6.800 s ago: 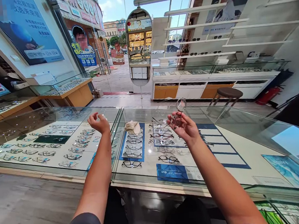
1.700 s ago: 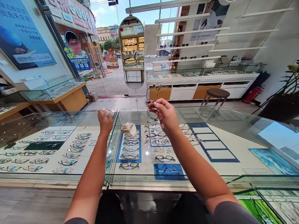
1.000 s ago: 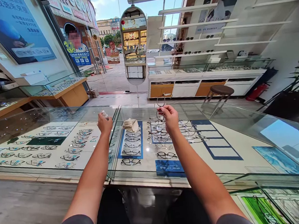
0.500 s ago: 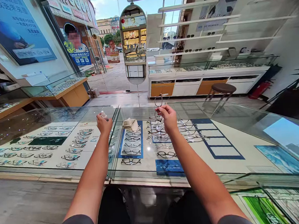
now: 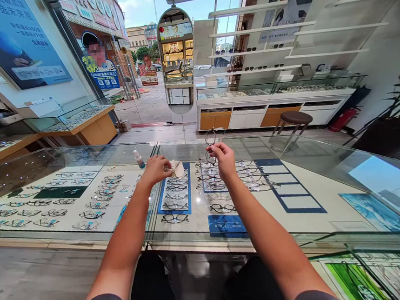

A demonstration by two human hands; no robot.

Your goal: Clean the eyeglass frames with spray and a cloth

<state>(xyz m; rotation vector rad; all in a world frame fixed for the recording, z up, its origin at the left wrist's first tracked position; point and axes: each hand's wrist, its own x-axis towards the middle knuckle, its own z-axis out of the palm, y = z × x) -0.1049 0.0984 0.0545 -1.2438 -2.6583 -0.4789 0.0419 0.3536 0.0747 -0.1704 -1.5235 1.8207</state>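
My right hand pinches a pair of dark-rimmed eyeglasses above the glass counter, with one lens pointing up. My left hand is closed at the fingertips on the left edge of a crumpled beige cloth, which lies on the glass. Just behind my left hand a small clear spray bottle with a white top and bluish liquid stands on the counter. Rows of eyeglass frames lie under the glass below my hands.
The glass display counter spans the front. Beyond it stand an oval mirror, a brown stool and a white cabinet with glass on top. A second case is at the left, and a green-lined case at the lower right.
My left hand has let go of the spray bottle, leaving it upright on the counter, and has moved right to grip the cloth. The right hand still holds the eyeglasses in nearly the same place.
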